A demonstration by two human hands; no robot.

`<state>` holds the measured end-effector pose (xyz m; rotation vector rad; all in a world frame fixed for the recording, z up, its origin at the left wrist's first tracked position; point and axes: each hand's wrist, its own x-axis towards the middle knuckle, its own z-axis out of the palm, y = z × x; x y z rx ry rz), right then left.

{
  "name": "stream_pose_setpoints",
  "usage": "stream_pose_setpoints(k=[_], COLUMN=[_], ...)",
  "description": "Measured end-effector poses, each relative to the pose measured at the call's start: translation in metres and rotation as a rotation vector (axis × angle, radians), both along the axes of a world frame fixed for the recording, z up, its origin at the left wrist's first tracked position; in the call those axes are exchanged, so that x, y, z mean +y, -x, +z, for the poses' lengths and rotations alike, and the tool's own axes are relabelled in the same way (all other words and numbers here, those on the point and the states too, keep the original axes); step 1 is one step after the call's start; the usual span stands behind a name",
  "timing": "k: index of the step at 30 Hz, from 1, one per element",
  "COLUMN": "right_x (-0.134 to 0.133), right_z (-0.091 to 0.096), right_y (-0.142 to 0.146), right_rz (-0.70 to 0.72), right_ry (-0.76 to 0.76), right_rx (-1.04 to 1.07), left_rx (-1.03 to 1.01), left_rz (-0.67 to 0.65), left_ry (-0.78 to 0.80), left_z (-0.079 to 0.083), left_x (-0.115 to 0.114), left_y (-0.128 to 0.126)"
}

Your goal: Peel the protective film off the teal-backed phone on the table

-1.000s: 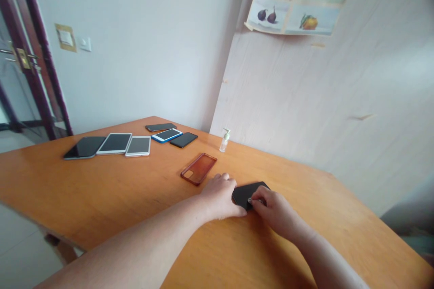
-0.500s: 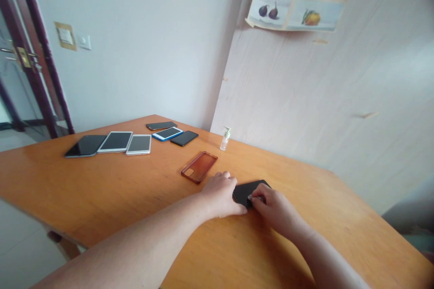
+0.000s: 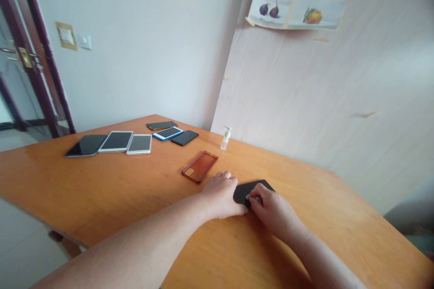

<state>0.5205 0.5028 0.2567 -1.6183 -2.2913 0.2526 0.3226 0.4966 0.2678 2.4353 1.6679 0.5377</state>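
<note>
A black phone [image 3: 249,188] lies flat on the wooden table, partly covered by both hands. My left hand [image 3: 223,195] grips its left end, the thumb along the near edge and the fingers at the far side. Over the phone's surface, my right hand [image 3: 269,204] is closed in a pinch on a small pale wad, which looks like a wipe or cloth [image 3: 248,197] and is mostly hidden by the fingers. Just beyond my left hand rests a clear reddish-brown phone case [image 3: 202,165].
A small clear pump bottle [image 3: 225,139] stands behind the case. Toward the table's [image 3: 135,180] back left lie a dark tablet [image 3: 86,145], two white-framed tablets [image 3: 116,141], a blue-edged phone [image 3: 167,133] and two black phones [image 3: 185,137]. A wall and a board rise behind the table.
My right hand has shifted slightly over the phone, with the pale wad still pinched. My left hand keeps its hold, and the view has barely moved.
</note>
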Motion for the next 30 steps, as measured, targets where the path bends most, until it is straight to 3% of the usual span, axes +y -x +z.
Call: stream_pose_setpoints(k=[5, 12, 20, 27, 30], right_x=[0.018, 0.000, 0.027, 0.008, 0.015], right_z=[-0.001, -0.004, -0.003, -0.005, -0.005], right_y=[-0.024, 0.003, -0.034, -0.006, -0.014], right_rz=[-0.198, 0.044, -0.190, 0.045, 0.013], right_ry=[-0.024, 0.017, -0.089, -0.089, -0.113], right_rx=[-0.097, 0.068, -0.038, 0.053, 0.041], left_rx=[-0.004, 0.009, -0.011, 0.008, 0.002], left_rz=[-0.002, 0.000, -0.006, 0.005, 0.004], left_ry=[0.024, 0.007, 0.039, 0.026, 0.028], left_z=[0.003, 0.003, 0.005, 0.005, 0.004], left_x=[-0.001, -0.001, -0.001, -0.002, -0.002], left_y=[-0.001, 0.000, -0.001, -0.001, -0.001])
